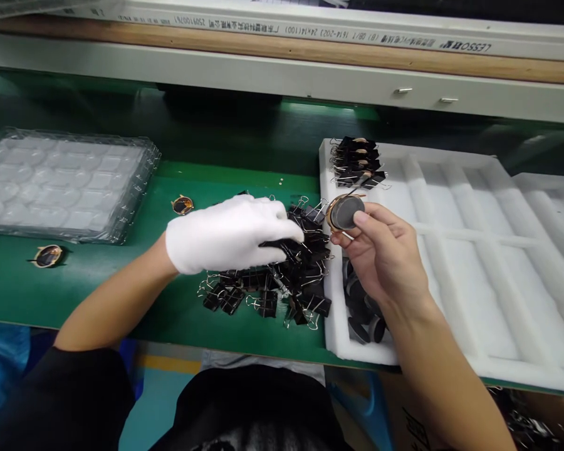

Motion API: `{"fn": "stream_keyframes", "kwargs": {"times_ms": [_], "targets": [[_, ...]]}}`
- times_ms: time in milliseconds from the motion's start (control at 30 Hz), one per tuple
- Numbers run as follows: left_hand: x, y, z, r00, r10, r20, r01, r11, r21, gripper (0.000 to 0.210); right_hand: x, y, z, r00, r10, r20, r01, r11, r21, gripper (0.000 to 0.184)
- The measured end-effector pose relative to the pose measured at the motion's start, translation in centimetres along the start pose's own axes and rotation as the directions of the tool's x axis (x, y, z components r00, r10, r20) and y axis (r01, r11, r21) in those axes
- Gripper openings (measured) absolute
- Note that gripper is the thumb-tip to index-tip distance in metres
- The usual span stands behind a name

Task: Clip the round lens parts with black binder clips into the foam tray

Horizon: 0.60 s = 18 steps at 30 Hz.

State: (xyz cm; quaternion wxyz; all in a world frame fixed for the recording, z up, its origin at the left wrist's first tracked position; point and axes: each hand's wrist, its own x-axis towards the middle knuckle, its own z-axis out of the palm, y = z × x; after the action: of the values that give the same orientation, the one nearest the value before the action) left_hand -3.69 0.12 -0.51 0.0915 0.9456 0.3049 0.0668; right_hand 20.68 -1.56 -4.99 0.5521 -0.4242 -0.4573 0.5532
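My right hand (385, 244), bare, holds a gold-rimmed watch case (331, 216) with a round dark grey disc (348, 212) against its face. The thumb presses on the disc, and the fingers are behind the case. In a white glove, my left hand (235, 235) reaches over a heap of black binder clips (305, 282) with silver wire handles. Its thumb and forefinger are apart, with clips showing between and beneath them. Two more gold watch cases, one nearer (47, 255) and one farther (183, 205), lie on the green table to the left.
A white foam tray (479, 235) with compartments stands at right. Its far-left compartment has a row of binder clips (360, 164) clamped on watch parts; grey discs (360, 310) fill the near one. Clear plastic trays (66, 185) are stacked left. A ledge (282, 66) crosses the back.
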Motion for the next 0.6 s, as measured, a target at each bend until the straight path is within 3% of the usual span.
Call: {"fn": "stream_keyframes", "kwargs": {"times_ms": [67,167,433,600], "targets": [[0.1,0.7,0.5,0.999,0.014,0.050,-0.025,0.973,0.227,0.027,0.2,0.0,-0.1,1.000,0.025,0.008,-0.025,1.000,0.013,0.011],[0.4,2.0,1.2,1.000,-0.001,0.021,-0.008,0.900,0.435,0.026,0.2,0.1,-0.1,0.999,0.048,0.008,-0.049,0.998,0.028,0.012],[0.0,2.7,2.0,0.998,0.059,0.030,-0.066,0.862,0.503,0.011,0.3,0.1,0.0,0.997,0.077,-0.028,-0.075,0.995,0.070,0.013],[-0.1,3.0,2.6,0.996,0.082,-0.047,-0.044,0.848,0.529,0.022,0.3,0.1,-0.1,0.998,0.057,0.015,-0.058,0.998,0.028,0.012]]}}
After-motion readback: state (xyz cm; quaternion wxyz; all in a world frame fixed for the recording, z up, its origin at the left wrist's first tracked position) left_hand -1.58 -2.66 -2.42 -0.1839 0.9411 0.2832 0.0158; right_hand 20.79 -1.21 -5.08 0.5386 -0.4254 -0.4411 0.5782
